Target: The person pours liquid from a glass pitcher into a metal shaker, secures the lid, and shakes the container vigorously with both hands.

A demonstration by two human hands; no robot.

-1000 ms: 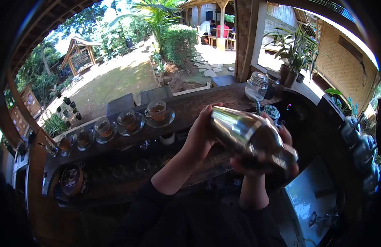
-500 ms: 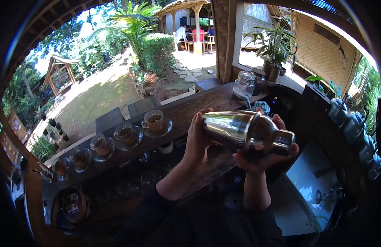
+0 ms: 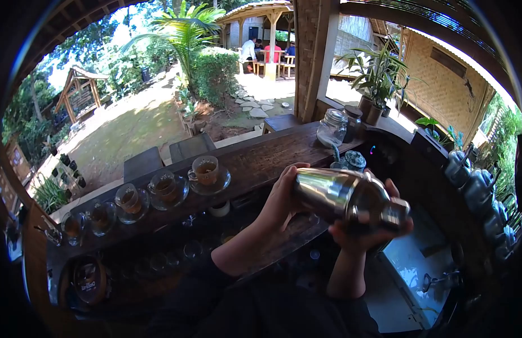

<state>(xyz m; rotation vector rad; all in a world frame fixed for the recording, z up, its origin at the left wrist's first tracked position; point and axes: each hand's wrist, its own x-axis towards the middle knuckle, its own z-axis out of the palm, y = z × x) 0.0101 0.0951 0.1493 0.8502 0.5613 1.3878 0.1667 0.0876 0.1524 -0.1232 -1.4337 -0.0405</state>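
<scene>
A shiny metal cocktail shaker (image 3: 328, 194) is held tilted nearly on its side in front of me, its capped end to the right and slightly lower. My left hand (image 3: 284, 197) wraps around its base end. Around the cap and shoulder, my right hand (image 3: 368, 232) grips from below, with fingertips showing on the far side; it is slightly blurred. Beyond the shaker, on the wooden counter (image 3: 261, 143), stand a glass jar (image 3: 332, 127) with pale contents and a patterned teal lidded pot (image 3: 353, 161).
Several glass cups on saucers, such as this cup of brown drink (image 3: 206, 170), line the counter to the left. Metal kettles (image 3: 478, 188) stand along the right side. A sink tap (image 3: 441, 280) is at lower right. People (image 3: 248, 52) sit or stand in a far shelter.
The shaker and both hands have shifted slightly right and down in view, still gripping it. My right hand is more blurred. The camera view has moved a little.
</scene>
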